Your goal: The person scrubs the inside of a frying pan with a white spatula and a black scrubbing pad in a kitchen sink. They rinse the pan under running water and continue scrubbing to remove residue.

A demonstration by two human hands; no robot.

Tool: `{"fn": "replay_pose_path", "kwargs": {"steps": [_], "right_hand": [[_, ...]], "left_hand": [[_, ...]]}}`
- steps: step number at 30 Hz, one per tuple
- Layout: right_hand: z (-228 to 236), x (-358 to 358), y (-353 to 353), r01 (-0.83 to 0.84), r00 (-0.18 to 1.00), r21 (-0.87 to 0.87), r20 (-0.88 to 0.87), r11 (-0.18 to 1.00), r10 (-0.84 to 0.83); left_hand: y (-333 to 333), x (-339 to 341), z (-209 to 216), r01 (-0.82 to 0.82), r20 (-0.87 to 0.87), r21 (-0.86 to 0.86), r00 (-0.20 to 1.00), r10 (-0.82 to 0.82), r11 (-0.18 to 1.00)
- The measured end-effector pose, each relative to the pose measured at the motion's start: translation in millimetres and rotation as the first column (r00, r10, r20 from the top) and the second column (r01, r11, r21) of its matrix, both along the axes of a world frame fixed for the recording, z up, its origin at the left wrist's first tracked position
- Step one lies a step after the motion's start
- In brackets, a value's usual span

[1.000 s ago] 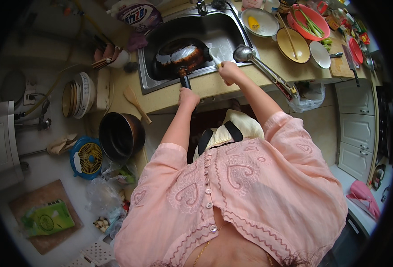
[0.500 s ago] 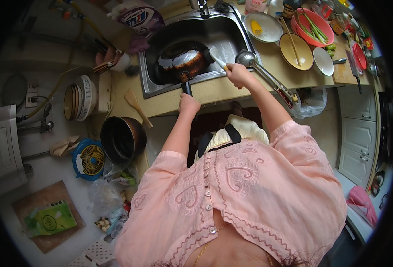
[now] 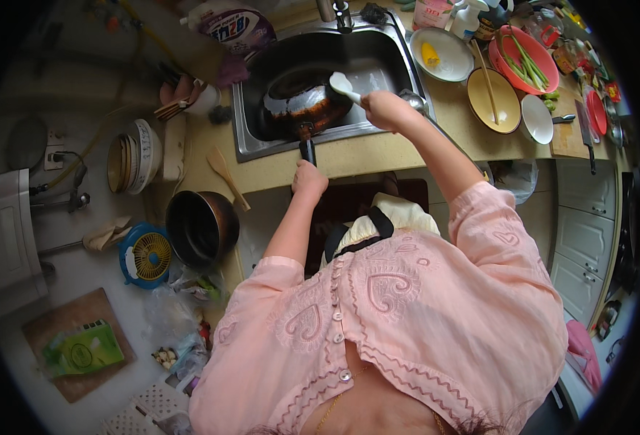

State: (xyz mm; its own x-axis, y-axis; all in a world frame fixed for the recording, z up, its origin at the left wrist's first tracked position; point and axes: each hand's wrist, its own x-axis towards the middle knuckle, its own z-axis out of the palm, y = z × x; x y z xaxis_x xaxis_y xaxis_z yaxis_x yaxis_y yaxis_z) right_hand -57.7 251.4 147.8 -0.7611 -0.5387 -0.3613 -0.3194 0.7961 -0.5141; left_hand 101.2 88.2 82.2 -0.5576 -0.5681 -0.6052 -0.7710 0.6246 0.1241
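A blackened, brown-stained pan (image 3: pixel 307 107) lies bottom up in the steel sink (image 3: pixel 260 150). My left hand (image 3: pixel 310 179) is closed round its black handle (image 3: pixel 307 151) at the sink's front edge. In my right hand (image 3: pixel 389 112) is a white brush (image 3: pixel 341 83), gripped by its handle. The brush head is at the pan's upper right side; its bristles are hidden from view. Just right of my right hand, a metal ladle (image 3: pixel 414 102) rests at the sink's right edge, partly covered by my forearm.
Right of the sink stand a white plate (image 3: pixel 454 65), a yellow bowl (image 3: pixel 483 112) with chopsticks, a red basin (image 3: pixel 548 80) with green stalks and a knife (image 3: pixel 587 138). On the left are a wooden spatula (image 3: pixel 225 174), a dark pot (image 3: pixel 200 230) and a blue fan (image 3: pixel 137 257).
My right hand has moved the brush slightly left and up along the pan, and my forearm now covers more of the ladle. The left hand keeps its hold. The whole view has shifted slightly.
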Motion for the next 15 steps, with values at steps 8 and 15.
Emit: {"fn": "replay_pose_path", "kwargs": {"steps": [8, 15], "right_hand": [[-35, -75, -10, 0.168, 0.974, 0.144, 0.131, 0.975, -0.187], [-22, -71, -22, 0.028, 0.999, 0.146, 0.014, 0.989, -0.030]], "left_hand": [[6, -10, 0, 0.015, 0.033, -0.028, 0.999, -0.014, 0.999], [6, -9, 1, 0.006, -0.026, -0.032, 1.000, -0.007, 0.999]]}}
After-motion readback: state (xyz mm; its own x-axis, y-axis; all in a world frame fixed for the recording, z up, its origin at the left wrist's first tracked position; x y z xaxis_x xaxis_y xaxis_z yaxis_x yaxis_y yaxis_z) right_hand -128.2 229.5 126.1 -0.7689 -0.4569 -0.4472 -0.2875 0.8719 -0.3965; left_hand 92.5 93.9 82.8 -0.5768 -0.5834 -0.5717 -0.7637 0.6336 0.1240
